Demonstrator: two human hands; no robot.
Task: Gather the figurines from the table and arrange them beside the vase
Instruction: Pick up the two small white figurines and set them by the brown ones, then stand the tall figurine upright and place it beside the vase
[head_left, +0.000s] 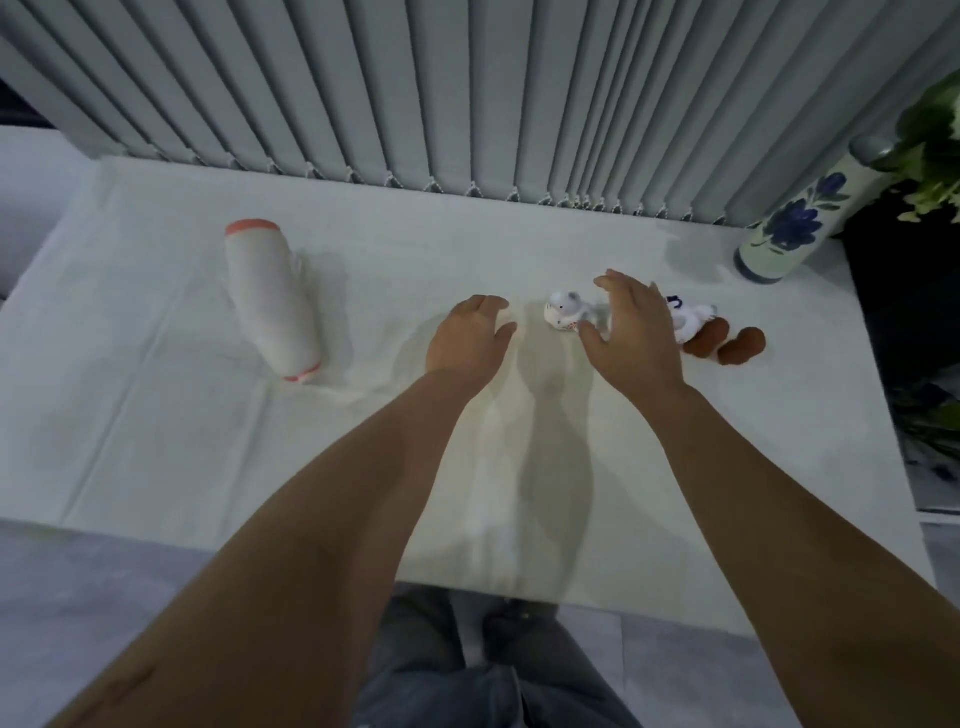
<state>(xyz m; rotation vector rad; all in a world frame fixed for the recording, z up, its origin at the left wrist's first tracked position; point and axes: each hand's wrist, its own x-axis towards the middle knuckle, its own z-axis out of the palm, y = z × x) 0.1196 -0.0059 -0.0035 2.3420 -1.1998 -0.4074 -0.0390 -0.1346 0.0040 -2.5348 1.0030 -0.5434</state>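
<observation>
A small white figurine with red marks lies on the white tablecloth, between my two hands. My right hand hovers over its right side, fingers spread, touching or nearly touching it; the contact is blurred. To the right lie a white and blue figurine and two brown figurines, partly hidden by my right hand. My left hand is open, palm down, just left of the white figurine. The tall white vase with blue flowers stands at the back right corner.
A white cylinder with orange ends lies at the left of the table. Grey vertical blinds hang behind the table. Green leaves reach out of the vase at the far right. My legs are below the table's front edge.
</observation>
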